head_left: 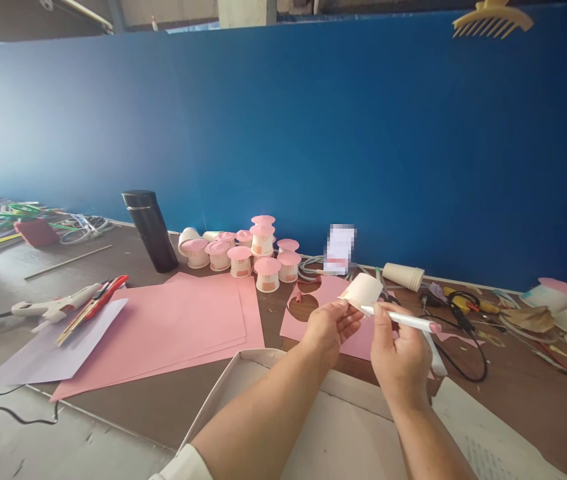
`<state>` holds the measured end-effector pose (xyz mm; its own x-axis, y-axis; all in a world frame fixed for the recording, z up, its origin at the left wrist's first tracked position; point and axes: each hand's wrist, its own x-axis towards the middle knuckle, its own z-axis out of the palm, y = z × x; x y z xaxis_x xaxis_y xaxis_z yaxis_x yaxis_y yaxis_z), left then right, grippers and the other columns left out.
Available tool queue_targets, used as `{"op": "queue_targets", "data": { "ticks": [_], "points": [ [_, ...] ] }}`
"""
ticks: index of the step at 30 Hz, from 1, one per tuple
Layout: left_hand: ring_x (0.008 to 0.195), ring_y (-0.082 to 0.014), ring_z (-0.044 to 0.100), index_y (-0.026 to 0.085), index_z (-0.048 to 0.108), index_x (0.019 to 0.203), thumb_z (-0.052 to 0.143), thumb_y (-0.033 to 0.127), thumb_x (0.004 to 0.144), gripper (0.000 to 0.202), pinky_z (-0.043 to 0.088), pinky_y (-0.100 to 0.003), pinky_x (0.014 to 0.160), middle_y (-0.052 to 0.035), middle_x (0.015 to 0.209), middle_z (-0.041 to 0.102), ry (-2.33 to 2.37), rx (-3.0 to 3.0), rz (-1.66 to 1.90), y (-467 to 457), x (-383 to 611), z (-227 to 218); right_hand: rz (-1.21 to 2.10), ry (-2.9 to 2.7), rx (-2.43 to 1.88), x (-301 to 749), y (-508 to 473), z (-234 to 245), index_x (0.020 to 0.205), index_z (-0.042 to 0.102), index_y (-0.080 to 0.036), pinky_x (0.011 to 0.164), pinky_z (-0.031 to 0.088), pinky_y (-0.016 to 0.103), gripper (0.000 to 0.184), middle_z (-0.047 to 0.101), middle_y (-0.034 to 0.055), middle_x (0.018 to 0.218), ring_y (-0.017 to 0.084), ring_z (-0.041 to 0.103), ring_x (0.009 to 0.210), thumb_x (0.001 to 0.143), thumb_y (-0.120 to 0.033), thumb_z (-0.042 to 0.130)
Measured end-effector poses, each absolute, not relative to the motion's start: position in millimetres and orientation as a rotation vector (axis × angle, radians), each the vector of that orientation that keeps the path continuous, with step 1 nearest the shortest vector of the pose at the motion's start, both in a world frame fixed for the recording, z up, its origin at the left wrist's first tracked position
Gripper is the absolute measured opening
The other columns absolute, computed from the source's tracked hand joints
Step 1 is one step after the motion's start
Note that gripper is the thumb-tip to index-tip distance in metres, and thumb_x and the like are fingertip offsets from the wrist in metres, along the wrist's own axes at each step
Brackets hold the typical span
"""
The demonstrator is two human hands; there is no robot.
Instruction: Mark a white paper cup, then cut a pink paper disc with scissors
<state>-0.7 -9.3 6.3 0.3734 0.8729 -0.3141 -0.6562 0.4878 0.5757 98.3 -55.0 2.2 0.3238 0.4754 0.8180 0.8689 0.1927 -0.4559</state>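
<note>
Your left hand (327, 327) pinches the paper cup (365, 289) near its rim, tilted, and your right hand (403, 353) grips the white pen (406, 319), tip right by the cup; looks like a marking step, calling for a steady cup and light pressure; whether the tip touches is hard to tell, and below, the shallow box (348, 440) runs out of frame
</note>
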Motion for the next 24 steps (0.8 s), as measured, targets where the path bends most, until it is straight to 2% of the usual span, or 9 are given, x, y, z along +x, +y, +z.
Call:
{"op": "queue_targets", "data": {
  "ticks": [11, 17, 24],
  "points": [
    [0.075, -0.0133, 0.067, 0.01, 0.064, 0.081, 0.058, 0.018, 0.083, 0.01, 0.053, -0.025, 0.076, -0.0098, 0.082, 0.067, 0.64, 0.394, 1.007, -10.5, -0.6, 7.6, -0.391, -1.292, -1.45, 97.1, -56.4, 4.5, 0.089, 0.068, -0.015, 0.069, 0.047, 0.033, 0.036, 0.071, 0.0123, 0.083, 0.023, 0.065, 0.076, 0.092, -0.044, 0.048],
    [0.077, -0.0138, 0.067, 0.01, 0.064, 0.082, 0.058, 0.019, 0.083, 0.011, 0.052, -0.025, 0.075, -0.0093, 0.082, 0.067, 0.648, 0.406, 1.012, -10.4, -0.5, 7.4, -0.42, -1.236, -1.441, 97.8, -58.9, 6.9, 0.089, 0.068, -0.015, 0.071, 0.048, 0.032, 0.031, 0.071, 0.0119, 0.086, 0.022, 0.065, 0.076, 0.093, -0.04, 0.049],
    [0.076, -0.0142, 0.066, 0.011, 0.064, 0.078, 0.063, 0.021, 0.08, 0.01, 0.051, -0.028, 0.081, -0.0089, 0.08, 0.067, 0.63, 0.484, 1.012, -9.9, -0.4, 3.3, -0.375, -1.271, -1.47, 97.3, -58.0, 5.4, 0.09, 0.068, -0.015, 0.069, 0.048, 0.033, 0.035, 0.071, 0.0117, 0.082, 0.023, 0.065, 0.075, 0.093, -0.043, 0.047]
  ]
}}
